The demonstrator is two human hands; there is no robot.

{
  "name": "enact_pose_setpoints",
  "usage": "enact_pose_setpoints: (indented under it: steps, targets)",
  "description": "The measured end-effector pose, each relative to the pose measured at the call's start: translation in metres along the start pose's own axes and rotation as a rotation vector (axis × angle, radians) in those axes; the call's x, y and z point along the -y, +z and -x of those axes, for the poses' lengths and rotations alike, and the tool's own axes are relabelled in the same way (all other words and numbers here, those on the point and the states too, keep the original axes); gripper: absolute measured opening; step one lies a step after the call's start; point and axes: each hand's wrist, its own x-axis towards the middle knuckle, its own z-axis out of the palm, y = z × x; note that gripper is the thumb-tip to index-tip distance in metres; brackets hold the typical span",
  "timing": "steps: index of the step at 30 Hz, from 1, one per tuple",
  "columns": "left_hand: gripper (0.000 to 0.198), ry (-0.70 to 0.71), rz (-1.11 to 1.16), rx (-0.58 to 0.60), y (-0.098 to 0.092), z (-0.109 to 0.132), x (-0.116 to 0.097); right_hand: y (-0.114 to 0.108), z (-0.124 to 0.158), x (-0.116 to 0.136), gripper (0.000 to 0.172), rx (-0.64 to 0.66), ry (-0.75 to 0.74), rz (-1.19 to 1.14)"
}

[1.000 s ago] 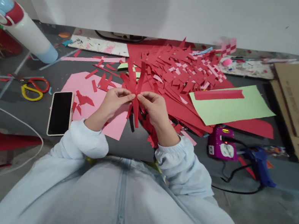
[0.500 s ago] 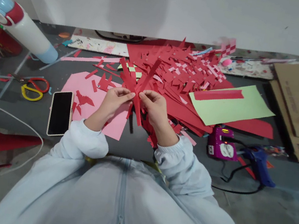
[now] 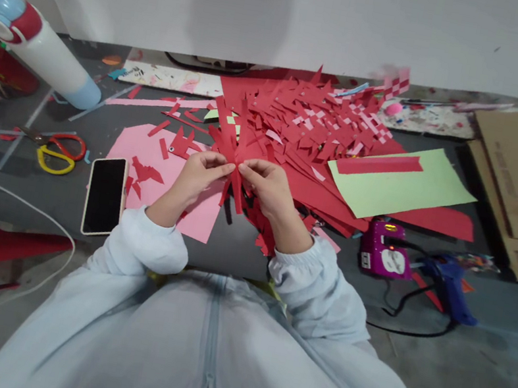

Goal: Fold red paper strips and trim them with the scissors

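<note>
Red paper strips (image 3: 235,191) are pinched between my two hands in front of my chest, crossing or woven at the middle. My left hand (image 3: 200,178) is closed, thumb and index finger gripping their left side. On the right side my right hand (image 3: 266,187) pinches them the same way, the fingertips nearly touching. Behind them lies a big heap of cut red paper pieces (image 3: 298,111), some woven with pink. Under my left hand is a pink paper sheet (image 3: 199,220) with red scraps on it.
At left are scissors (image 3: 55,159), a phone (image 3: 105,197) and a tilted white bottle (image 3: 61,65). To the right lie a green sheet (image 3: 390,190), a purple box (image 3: 387,249), a blue glue gun (image 3: 453,288) with its cord, and cardboard (image 3: 504,170).
The red strips have turned in my fingers: the upper right strip now points more nearly straight up, closer to the other one. Both hands keep almost the same place.
</note>
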Motion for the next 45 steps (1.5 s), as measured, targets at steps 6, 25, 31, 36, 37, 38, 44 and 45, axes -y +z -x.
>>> enact_pose_setpoints:
  steps: [6, 25, 31, 36, 37, 38, 44, 45]
  targets:
    - [0.032, 0.005, -0.026, 0.002, 0.0013, 0.0006, 0.0029, 0.0041, 0.0017, 0.0019, 0.039, -0.023, -0.031, -0.005]
    - [0.032, 0.041, -0.015, -0.016, -0.0008, -0.0027, 0.0052, 0.0026, 0.0017, 0.0018, 0.039, 0.003, -0.005, -0.002]
    - [0.028, 0.108, -0.016, -0.054, -0.0012, -0.0034, 0.0077, 0.0072, 0.0019, -0.0024, 0.038, -0.053, -0.053, -0.083]
    - [0.030, 0.084, 0.045, -0.046, -0.0001, -0.0033, 0.0069, 0.0073, 0.0005, -0.0052, 0.039, -0.136, -0.112, -0.075]
    - [0.032, 0.055, 0.060, -0.026, 0.0005, -0.0029, 0.0064, 0.0070, 0.0001, -0.0054, 0.039, -0.140, -0.116, -0.063]
    - [0.034, 0.021, 0.067, -0.004, 0.0011, -0.0023, 0.0059, 0.0066, -0.0004, -0.0054, 0.038, -0.147, -0.124, -0.051]
    - [0.032, -0.033, 0.017, 0.042, 0.0010, -0.0009, 0.0025, 0.0028, -0.0005, -0.0016, 0.036, -0.127, -0.111, -0.024]
    - [0.031, -0.018, 0.008, 0.035, 0.0002, -0.0013, 0.0021, 0.0020, -0.0001, -0.0005, 0.036, -0.098, -0.084, -0.016]
